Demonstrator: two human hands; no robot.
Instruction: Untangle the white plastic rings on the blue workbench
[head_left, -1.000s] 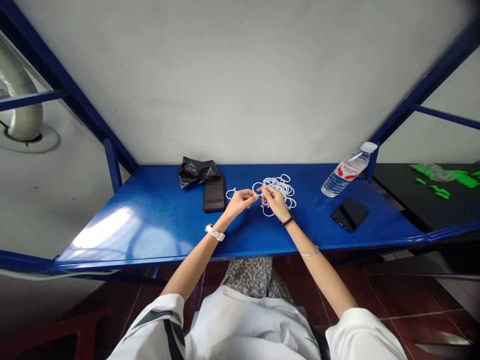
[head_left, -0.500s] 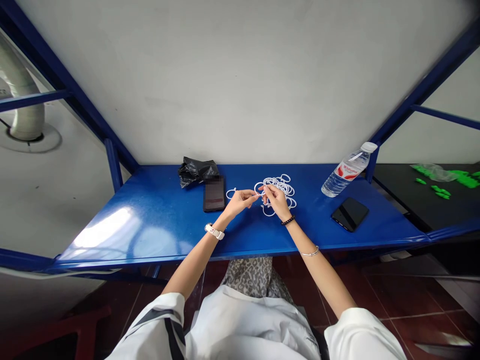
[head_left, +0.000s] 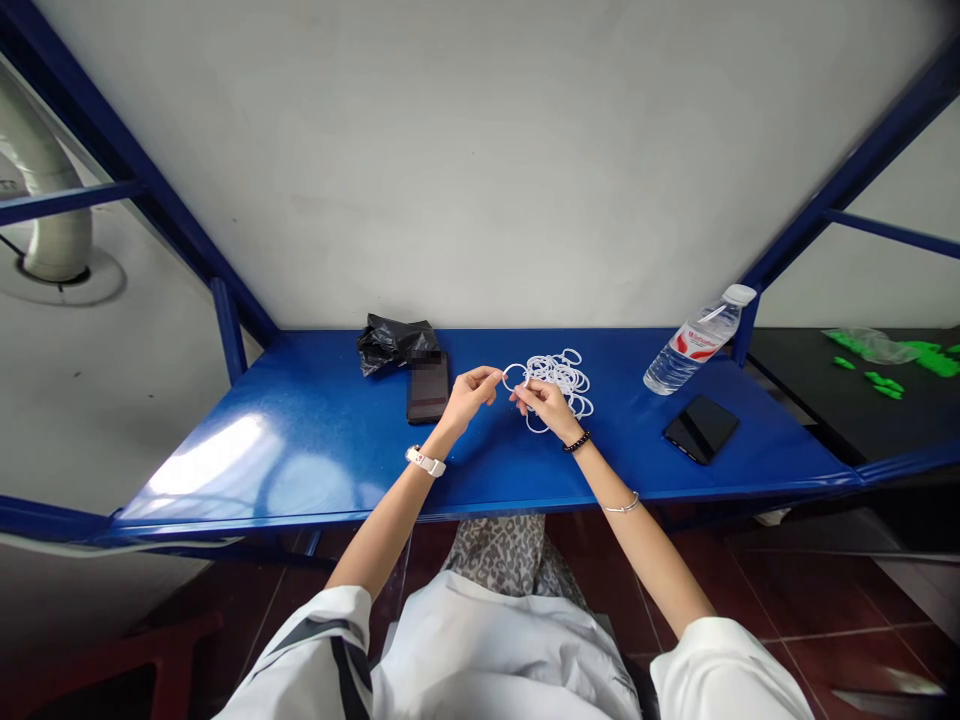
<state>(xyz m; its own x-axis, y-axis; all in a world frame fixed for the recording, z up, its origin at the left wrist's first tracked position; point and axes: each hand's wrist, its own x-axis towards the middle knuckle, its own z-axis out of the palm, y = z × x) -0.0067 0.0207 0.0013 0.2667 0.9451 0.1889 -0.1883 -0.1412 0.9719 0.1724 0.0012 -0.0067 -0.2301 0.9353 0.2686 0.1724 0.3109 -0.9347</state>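
Note:
Between my two hands is a thin white ring [head_left: 514, 366], its exact kind too small to make out. Fingertips of my left hand [head_left: 472, 391] pinch its left side. My right hand [head_left: 548, 402] has closed finger and thumb on its lower right part. Just behind and beside the right hand, a loose heap of similar white rings [head_left: 559, 370] lies on the blue table [head_left: 315, 400], partly covered by that hand.
Left of my left hand lie a dark phone-like device [head_left: 428, 390] and a crumpled black plastic bag [head_left: 390, 340]. To the right stand a water bottle [head_left: 694, 345] and a black phone [head_left: 701, 428]. Green pieces [head_left: 930, 357] rest on a dark surface farther right.
My left hand has shifted slightly left and up, and the held ring now shows more fully between both hands. A white loop seen beyond my left hand no longer shows.

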